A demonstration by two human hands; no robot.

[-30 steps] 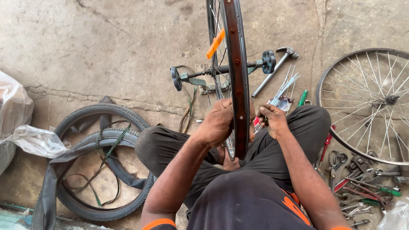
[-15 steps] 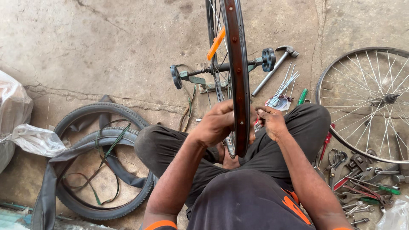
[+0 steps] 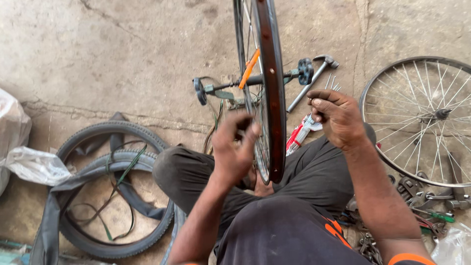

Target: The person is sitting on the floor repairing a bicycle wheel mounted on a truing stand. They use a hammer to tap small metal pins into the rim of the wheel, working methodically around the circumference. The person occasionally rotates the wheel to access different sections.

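Note:
A dark bicycle wheel rim [image 3: 274,98] stands upright between my knees, with an orange reflector [image 3: 249,68] on its spokes. My left hand [image 3: 235,152] is blurred just left of the rim, fingers apart and curled by the spokes. My right hand [image 3: 338,118] is lifted to the right of the rim, clear of it, with thumb and fingertips pinched on a small thin metal piece. What that piece is cannot be made out.
A hammer [image 3: 314,73] and a red-and-white packet [image 3: 299,135] lie right of the rim. A second spoked wheel [image 3: 422,118] lies at the right above a pile of tools [image 3: 431,201]. Tyres and an inner tube [image 3: 113,191] and a plastic bag [image 3: 34,167] lie at the left.
Both hands have come off the rim. My right hand rose and moved right with its fingers pinched; my left hand dropped lower on the rim's left side.

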